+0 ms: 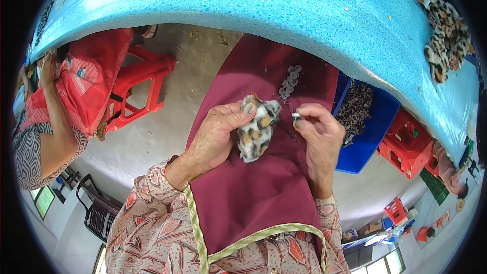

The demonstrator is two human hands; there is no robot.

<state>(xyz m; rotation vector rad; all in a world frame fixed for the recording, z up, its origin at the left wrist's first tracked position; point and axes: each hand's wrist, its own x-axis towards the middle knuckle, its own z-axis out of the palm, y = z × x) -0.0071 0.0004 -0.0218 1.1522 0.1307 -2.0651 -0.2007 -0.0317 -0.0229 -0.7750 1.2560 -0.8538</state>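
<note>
- Above the maroon apron (253, 193), the left hand (210, 134) grips a spotted furry piece (256, 131) between thumb and fingers.
- Just right of it, the right hand (324, 139) pinches a small black-and-white part (296, 115); the two hands are apart.
- On the apron beyond them lies a cluster of pale discs (289, 82).
- To the right, a blue bin (374, 134) holds dark mottled material (356, 109).
- On the blue counter (243, 0), more spotted fur (446, 35) lies at far right.
</note>
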